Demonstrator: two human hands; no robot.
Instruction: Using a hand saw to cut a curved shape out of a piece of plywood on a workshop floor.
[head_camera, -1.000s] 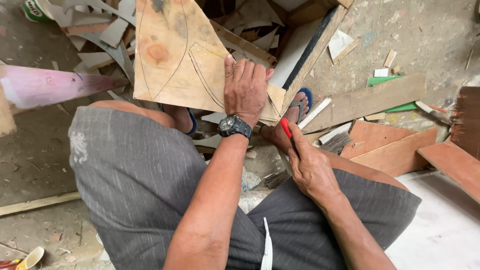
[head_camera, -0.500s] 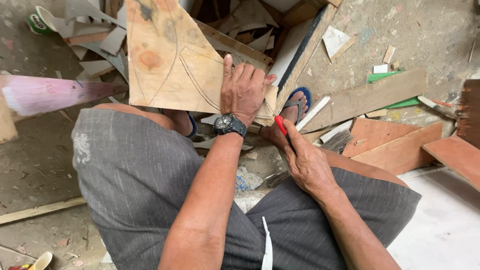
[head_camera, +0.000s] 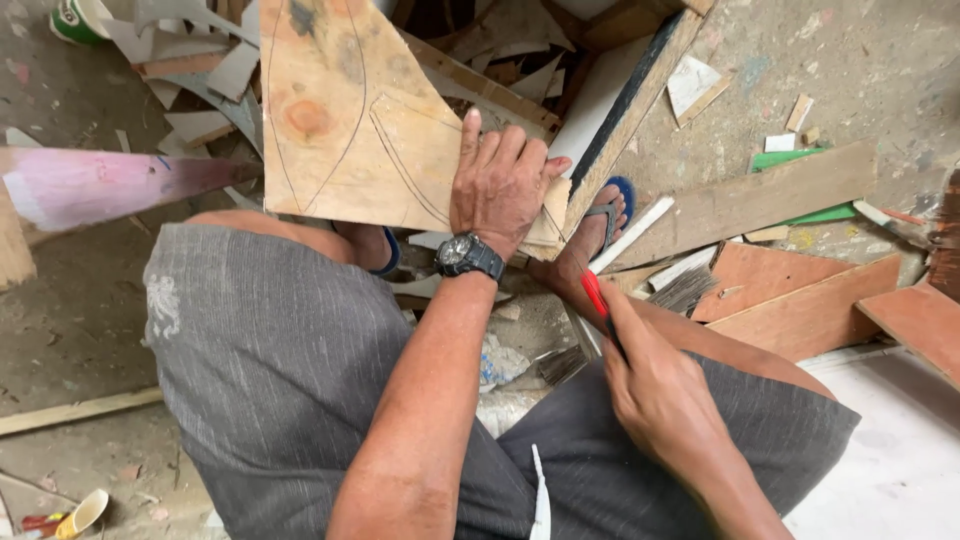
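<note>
Left hand (head_camera: 500, 180) flat on plywood sheet (head_camera: 350, 120) (fingers spread), right hand (head_camera: 655, 385) grip closed on red pen (head_camera: 594, 294)

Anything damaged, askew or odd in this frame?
The floor is littered with wood offcuts and torn scraps. The plywood sheet under the left hand has an irregular cut edge, pencilled curves and stains. The right hand grips a red-handled tool. A paper cup lies tipped over at lower left.
</note>
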